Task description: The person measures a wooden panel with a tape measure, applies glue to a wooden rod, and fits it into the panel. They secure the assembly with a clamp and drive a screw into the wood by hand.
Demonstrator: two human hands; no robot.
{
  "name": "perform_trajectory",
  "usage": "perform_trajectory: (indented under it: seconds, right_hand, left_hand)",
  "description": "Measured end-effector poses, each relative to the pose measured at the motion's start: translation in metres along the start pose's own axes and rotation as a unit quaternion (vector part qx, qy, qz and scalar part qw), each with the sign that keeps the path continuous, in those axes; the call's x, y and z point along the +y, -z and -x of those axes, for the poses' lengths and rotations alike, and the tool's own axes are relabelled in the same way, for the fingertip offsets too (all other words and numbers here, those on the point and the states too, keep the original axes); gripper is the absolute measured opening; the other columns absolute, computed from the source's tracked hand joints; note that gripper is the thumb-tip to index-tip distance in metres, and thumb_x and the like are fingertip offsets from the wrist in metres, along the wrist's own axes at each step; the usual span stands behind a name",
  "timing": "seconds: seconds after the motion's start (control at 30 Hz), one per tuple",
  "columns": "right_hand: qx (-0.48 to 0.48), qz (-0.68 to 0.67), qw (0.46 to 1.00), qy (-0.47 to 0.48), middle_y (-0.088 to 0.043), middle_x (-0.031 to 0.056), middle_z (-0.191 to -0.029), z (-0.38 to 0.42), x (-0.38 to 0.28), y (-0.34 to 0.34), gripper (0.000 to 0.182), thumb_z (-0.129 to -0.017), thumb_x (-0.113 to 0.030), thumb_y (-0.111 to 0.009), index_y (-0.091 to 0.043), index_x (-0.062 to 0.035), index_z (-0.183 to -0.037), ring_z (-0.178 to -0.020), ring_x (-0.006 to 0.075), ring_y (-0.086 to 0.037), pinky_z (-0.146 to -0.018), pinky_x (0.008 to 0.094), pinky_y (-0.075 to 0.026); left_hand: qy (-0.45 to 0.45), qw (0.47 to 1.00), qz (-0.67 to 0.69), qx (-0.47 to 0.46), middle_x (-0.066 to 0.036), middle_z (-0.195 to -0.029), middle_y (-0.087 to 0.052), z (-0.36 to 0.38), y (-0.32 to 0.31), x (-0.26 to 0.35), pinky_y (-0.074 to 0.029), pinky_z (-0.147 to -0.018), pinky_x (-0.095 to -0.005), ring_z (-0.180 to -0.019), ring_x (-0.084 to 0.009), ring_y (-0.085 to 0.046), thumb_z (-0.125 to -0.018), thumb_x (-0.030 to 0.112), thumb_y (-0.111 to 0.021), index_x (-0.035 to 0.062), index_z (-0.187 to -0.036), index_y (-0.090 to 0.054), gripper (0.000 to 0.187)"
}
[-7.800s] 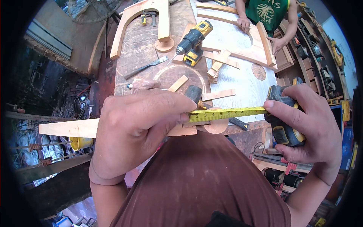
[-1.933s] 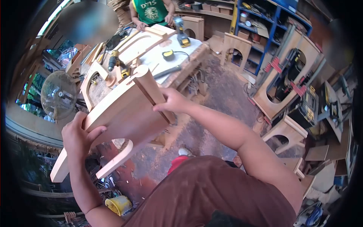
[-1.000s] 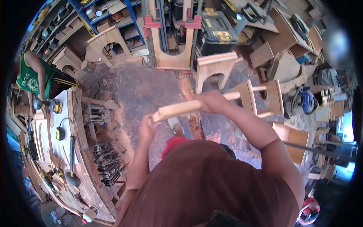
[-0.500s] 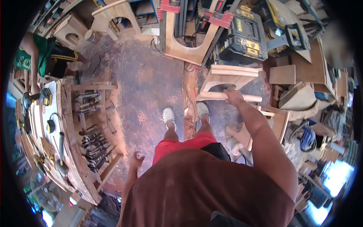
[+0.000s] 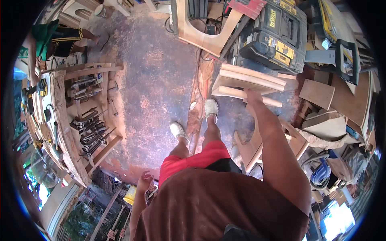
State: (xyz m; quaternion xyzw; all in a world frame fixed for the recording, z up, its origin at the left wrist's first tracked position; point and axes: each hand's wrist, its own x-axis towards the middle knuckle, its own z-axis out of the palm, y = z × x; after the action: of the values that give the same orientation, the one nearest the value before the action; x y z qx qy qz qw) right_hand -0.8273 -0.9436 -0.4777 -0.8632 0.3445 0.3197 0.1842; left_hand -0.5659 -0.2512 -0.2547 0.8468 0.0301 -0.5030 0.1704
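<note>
Fingers of right hand (image 5: 254,96) rest atop wooden stool (image 5: 249,82) (left hand (image 5: 144,180) free).

Layout around the wooden stool (image 5: 245,82)
Tool case (image 5: 277,38) just behind the wooden stool; workbench (image 5: 60,116) well apart to its left; wood offcuts (image 5: 321,100) right of it.
</note>
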Motion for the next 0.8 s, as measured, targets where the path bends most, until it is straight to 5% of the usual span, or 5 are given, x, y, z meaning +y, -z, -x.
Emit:
perform_trajectory:
  seconds: [0.37,0.5,0.8]
  right_hand:
    - [0.033,0.015,0.999,-0.013,-0.066,0.015,-0.111,-0.03,0.006,0.011,0.044,-0.084,-0.027,-0.074,-0.052,-0.0089,-0.118,-0.111,0.0325,-0.062,-0.092,0.0454,-0.05]
    - [0.061,0.009,0.996,-0.067,-0.068,0.0172,-0.103,-0.025,-0.01,0.015,0.048,-0.079,-0.029,-0.079,-0.054,-0.0089,-0.114,-0.103,0.0363,-0.065,-0.089,0.0475,-0.051]
    - [0.002,-0.004,0.999,-0.032,-0.067,0.0198,-0.111,-0.03,0.004,0.019,0.052,-0.076,-0.029,-0.08,-0.058,-0.0105,-0.12,-0.109,0.0363,-0.062,-0.094,0.0462,-0.048]
  left_hand:
    - [0.024,0.999,0.026,-0.001,-0.012,-0.107,-0.068,0.024,-0.026,0.013,-0.052,-0.084,-0.0336,-0.098,-0.0189,-0.064,-0.09,0.016,-0.07,0.0037,-0.127,-0.054,0.042]
    - [0.056,0.995,0.083,-0.029,-0.01,-0.105,-0.067,0.026,-0.042,-0.025,-0.051,-0.08,-0.0302,-0.093,-0.0162,-0.063,-0.091,0.015,-0.069,0.0026,-0.127,-0.054,0.041]
    - [0.088,0.989,0.117,-0.013,-0.009,-0.099,-0.068,0.043,-0.055,-0.093,-0.05,-0.072,-0.0298,-0.084,-0.0148,-0.062,-0.092,0.02,-0.067,0.0014,-0.126,-0.053,0.041]
